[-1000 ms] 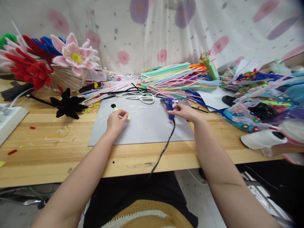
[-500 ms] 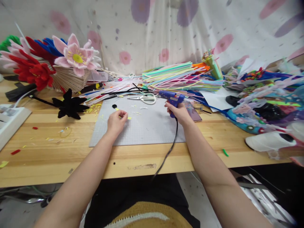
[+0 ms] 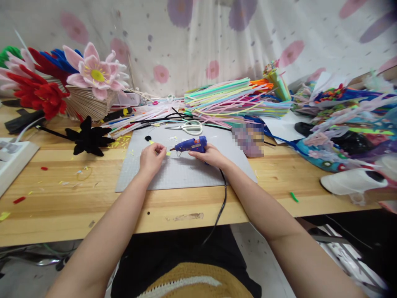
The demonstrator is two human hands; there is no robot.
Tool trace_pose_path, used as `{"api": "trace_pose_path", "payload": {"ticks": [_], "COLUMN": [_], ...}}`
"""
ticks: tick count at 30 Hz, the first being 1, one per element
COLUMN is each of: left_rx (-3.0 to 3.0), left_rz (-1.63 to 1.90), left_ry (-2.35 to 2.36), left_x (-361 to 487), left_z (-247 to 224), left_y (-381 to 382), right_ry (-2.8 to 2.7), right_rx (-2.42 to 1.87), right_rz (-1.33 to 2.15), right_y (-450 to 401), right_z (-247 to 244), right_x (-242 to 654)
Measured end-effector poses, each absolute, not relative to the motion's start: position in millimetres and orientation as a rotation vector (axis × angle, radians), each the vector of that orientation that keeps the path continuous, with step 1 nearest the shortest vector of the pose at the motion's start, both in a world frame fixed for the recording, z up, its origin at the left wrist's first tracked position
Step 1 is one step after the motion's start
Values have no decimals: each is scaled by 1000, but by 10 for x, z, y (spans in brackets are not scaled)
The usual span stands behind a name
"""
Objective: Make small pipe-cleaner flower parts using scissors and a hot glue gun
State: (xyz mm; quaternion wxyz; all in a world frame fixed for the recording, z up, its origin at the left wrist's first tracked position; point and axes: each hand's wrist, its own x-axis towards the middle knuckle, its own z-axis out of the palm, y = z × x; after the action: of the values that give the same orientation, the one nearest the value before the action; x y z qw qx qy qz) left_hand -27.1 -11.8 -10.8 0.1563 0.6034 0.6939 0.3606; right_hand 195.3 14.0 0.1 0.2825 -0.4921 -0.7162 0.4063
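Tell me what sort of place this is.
Probably a craft workspace: a blue plastic glue gun in the right hand, a bundle of long pastel fuzzy stems, and a pink, many-petalled fuzzy flower all suggest it.

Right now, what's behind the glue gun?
Just beyond the glue gun, in the right hand, the scissors lie on the gray mat; the pipe cleaners are farther back. The gun covers part of the mat, so anything there can't be seen.
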Motion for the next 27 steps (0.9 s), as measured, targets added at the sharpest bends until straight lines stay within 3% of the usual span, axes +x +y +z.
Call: {"api": "trace_pose_path", "payload": {"ticks": [27], "left_rx": [1747], "left_rz": [1050], "left_ry": [1951], "left_x": [-270], "left_z": [-125], "left_y": [-106], "right_ry": [-1932], "right_rx": [-1265], "right_rz": [1114], "right_y": [113], "right_z": [36], "right_x": [1893]}}
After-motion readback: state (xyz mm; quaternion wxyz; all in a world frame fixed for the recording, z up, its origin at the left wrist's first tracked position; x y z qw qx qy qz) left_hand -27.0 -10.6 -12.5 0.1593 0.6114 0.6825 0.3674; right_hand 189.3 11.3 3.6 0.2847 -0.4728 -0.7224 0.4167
